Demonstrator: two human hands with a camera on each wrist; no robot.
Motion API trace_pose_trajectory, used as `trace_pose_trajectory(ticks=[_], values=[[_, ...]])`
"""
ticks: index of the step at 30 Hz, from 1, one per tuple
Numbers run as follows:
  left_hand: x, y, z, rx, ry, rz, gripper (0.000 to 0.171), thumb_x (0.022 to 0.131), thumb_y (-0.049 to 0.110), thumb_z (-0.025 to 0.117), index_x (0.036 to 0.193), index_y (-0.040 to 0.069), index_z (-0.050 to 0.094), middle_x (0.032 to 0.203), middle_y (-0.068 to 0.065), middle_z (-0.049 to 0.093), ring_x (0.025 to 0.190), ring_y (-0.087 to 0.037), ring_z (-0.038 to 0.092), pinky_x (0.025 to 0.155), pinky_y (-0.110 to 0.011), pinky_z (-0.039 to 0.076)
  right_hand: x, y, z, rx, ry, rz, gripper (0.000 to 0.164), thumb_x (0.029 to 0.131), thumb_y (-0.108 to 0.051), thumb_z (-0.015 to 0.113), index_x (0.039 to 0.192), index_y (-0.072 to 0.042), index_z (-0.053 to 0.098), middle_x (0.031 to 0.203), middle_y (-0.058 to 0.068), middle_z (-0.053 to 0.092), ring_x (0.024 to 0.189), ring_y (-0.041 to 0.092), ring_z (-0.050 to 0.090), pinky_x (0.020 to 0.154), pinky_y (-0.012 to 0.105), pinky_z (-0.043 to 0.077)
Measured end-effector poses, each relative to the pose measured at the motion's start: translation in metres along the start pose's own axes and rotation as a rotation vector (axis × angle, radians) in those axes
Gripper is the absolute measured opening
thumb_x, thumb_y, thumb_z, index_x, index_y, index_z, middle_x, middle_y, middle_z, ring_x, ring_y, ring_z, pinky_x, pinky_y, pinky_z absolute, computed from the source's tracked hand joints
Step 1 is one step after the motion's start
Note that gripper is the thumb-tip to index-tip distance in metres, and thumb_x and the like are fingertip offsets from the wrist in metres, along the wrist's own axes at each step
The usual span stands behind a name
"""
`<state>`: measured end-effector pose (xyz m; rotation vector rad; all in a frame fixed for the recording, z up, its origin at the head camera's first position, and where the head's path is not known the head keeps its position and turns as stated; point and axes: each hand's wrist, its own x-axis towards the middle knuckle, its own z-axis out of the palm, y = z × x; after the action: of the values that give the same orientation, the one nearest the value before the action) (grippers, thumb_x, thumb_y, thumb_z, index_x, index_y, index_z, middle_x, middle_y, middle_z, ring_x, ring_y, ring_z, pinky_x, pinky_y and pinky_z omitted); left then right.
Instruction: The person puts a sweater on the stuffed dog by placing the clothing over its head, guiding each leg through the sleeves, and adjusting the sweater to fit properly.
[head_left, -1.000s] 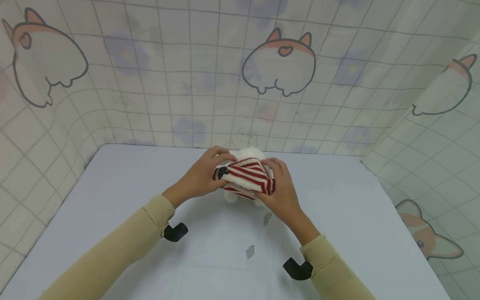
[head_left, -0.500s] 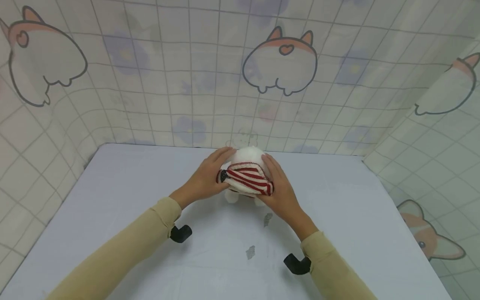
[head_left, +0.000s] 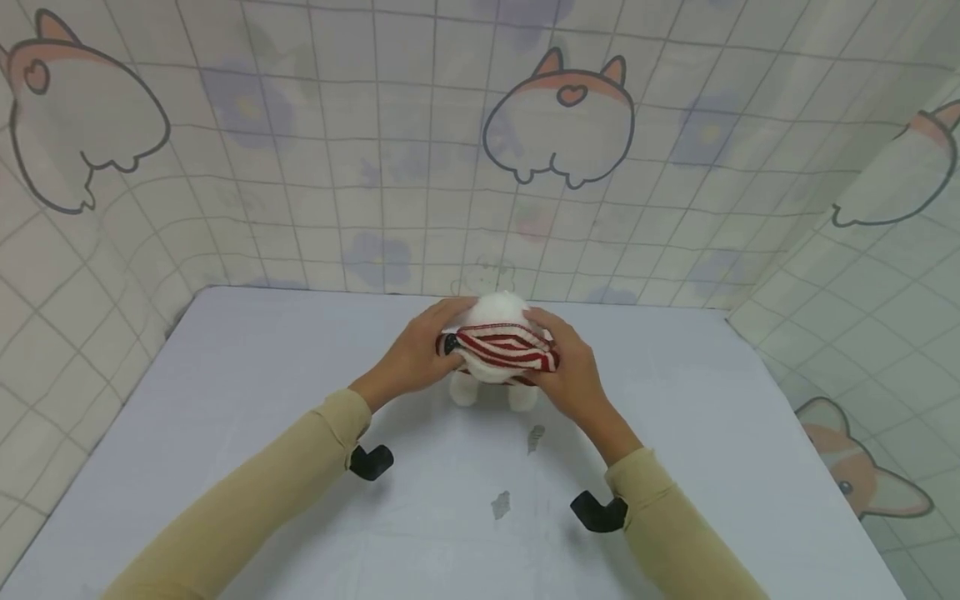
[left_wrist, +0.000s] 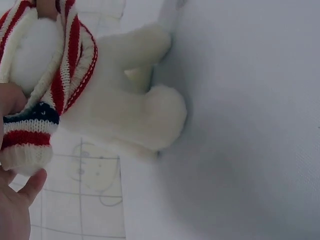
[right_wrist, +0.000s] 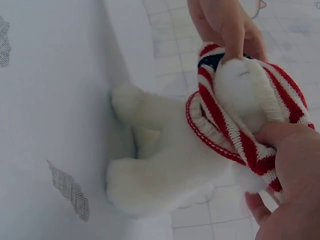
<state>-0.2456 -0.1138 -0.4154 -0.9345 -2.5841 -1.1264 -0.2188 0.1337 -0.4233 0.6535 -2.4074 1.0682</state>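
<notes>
A white plush toy (head_left: 498, 308) stands on its legs near the table's back edge. Bunched around its upper body is a knitted sweater (head_left: 510, 346) with red and white stripes and a navy patch with white marks. My left hand (head_left: 420, 346) grips the sweater at the navy-patched sleeve, thumb in front. On the opposite side, my right hand (head_left: 576, 367) pinches the striped cloth, its thumb at the front edge in the right wrist view. Both wrist views show the toy's lower body (left_wrist: 100, 100) and legs (right_wrist: 145, 185) bare below the sweater hem.
The white table (head_left: 450, 533) ends at a tiled-pattern curtain (head_left: 420, 167) with cartoon corgis, close behind the toy. Two grey mesh patches (head_left: 501, 504) mark the tabletop. A black angled piece (head_left: 597, 511) juts from each sleeve cuff.
The sweater front has shifted upward and its folds have spread, so more of the toy's legs and head top shows. Both hands have moved slightly to the right, still on the cloth.
</notes>
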Motion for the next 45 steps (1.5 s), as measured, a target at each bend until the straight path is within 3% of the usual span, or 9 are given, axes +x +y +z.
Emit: trace_pose_trajectory(ticks=[2, 5, 9, 13, 20, 26, 32, 40, 45], values=[[0.001, 0.000, -0.002, -0.024, -0.005, -0.003, 0.059, 0.086, 0.006, 0.068, 0.140, 0.014, 0.045, 0.140, -0.005, 0.051, 0.107, -0.019, 0.053, 0.079, -0.034, 0.050, 0.003, -0.002, -0.003, 0.012, 0.007, 0.007, 0.059, 0.075, 0.000, 0.079, 0.128, -0.015, 0.058, 0.130, 0.008, 0.062, 0.095, 0.024, 0.065, 0.081, 0.040, 0.056], [0.002, 0.001, -0.005, -0.066, -0.011, -0.007, 0.051, 0.086, 0.003, 0.068, 0.133, 0.012, 0.052, 0.135, -0.005, 0.056, 0.109, -0.020, 0.056, 0.079, -0.035, 0.051, 0.007, -0.004, -0.007, 0.037, -0.002, 0.023, 0.049, 0.076, 0.002, 0.077, 0.121, -0.013, 0.064, 0.121, 0.009, 0.067, 0.082, 0.023, 0.066, 0.071, 0.035, 0.055], [0.004, 0.001, -0.008, -0.111, -0.028, -0.025, 0.044, 0.085, 0.002, 0.068, 0.126, 0.011, 0.057, 0.130, -0.006, 0.060, 0.122, -0.022, 0.056, 0.098, -0.041, 0.049, 0.012, -0.007, -0.010, 0.058, -0.044, 0.085, 0.042, 0.079, 0.001, 0.075, 0.119, -0.012, 0.066, 0.116, 0.011, 0.069, 0.094, 0.025, 0.066, 0.075, 0.038, 0.055], [0.009, -0.002, -0.007, -0.148, -0.061, -0.063, 0.039, 0.086, 0.002, 0.067, 0.124, 0.011, 0.060, 0.127, -0.006, 0.061, 0.123, -0.022, 0.056, 0.105, -0.043, 0.046, 0.016, -0.008, -0.011, 0.086, -0.076, 0.158, 0.037, 0.082, 0.003, 0.071, 0.116, -0.011, 0.068, 0.119, 0.010, 0.068, 0.113, 0.026, 0.062, 0.091, 0.045, 0.054], [0.015, -0.006, -0.006, -0.273, -0.134, -0.186, 0.037, 0.086, 0.003, 0.062, 0.121, 0.017, 0.064, 0.127, -0.001, 0.061, 0.124, -0.025, 0.055, 0.104, -0.049, 0.045, 0.020, -0.007, -0.008, 0.106, -0.125, 0.215, 0.026, 0.086, 0.003, 0.065, 0.110, -0.004, 0.070, 0.117, 0.009, 0.066, 0.113, 0.026, 0.060, 0.095, 0.046, 0.052], [0.018, -0.008, -0.003, -0.402, -0.201, -0.226, 0.038, 0.083, -0.001, 0.060, 0.117, 0.015, 0.068, 0.127, 0.000, 0.061, 0.120, -0.022, 0.054, 0.102, -0.046, 0.045, 0.019, -0.006, -0.005, 0.121, -0.159, 0.246, 0.028, 0.084, 0.008, 0.059, 0.105, -0.005, 0.071, 0.109, 0.008, 0.067, 0.103, 0.024, 0.060, 0.088, 0.042, 0.053], [0.016, -0.011, 0.005, -0.489, -0.277, -0.291, 0.043, 0.079, -0.006, 0.058, 0.115, 0.014, 0.071, 0.131, 0.001, 0.059, 0.125, -0.020, 0.050, 0.104, -0.044, 0.042, 0.018, -0.005, -0.001, 0.209, -0.240, 0.260, 0.029, 0.081, 0.012, 0.054, 0.098, -0.004, 0.071, 0.102, 0.009, 0.070, 0.093, 0.022, 0.060, 0.080, 0.035, 0.053], [0.011, -0.016, 0.010, -0.514, -0.307, -0.347, 0.045, 0.081, 0.001, 0.055, 0.121, 0.019, 0.065, 0.120, -0.003, 0.066, 0.106, -0.020, 0.058, 0.092, -0.039, 0.049, 0.015, -0.001, 0.000, 0.214, -0.320, 0.384, 0.021, 0.086, 0.004, 0.053, 0.097, -0.006, 0.067, 0.098, 0.011, 0.068, 0.085, 0.022, 0.056, 0.071, 0.030, 0.049], [0.011, -0.022, 0.011, -0.540, -0.310, -0.381, 0.038, 0.085, 0.003, 0.052, 0.118, 0.021, 0.061, 0.120, -0.002, 0.064, 0.107, -0.022, 0.056, 0.091, -0.040, 0.049, 0.018, 0.003, 0.002, 0.232, -0.351, 0.426, 0.022, 0.087, 0.001, 0.054, 0.105, -0.008, 0.062, 0.110, 0.010, 0.065, 0.101, 0.024, 0.057, 0.083, 0.038, 0.052]])
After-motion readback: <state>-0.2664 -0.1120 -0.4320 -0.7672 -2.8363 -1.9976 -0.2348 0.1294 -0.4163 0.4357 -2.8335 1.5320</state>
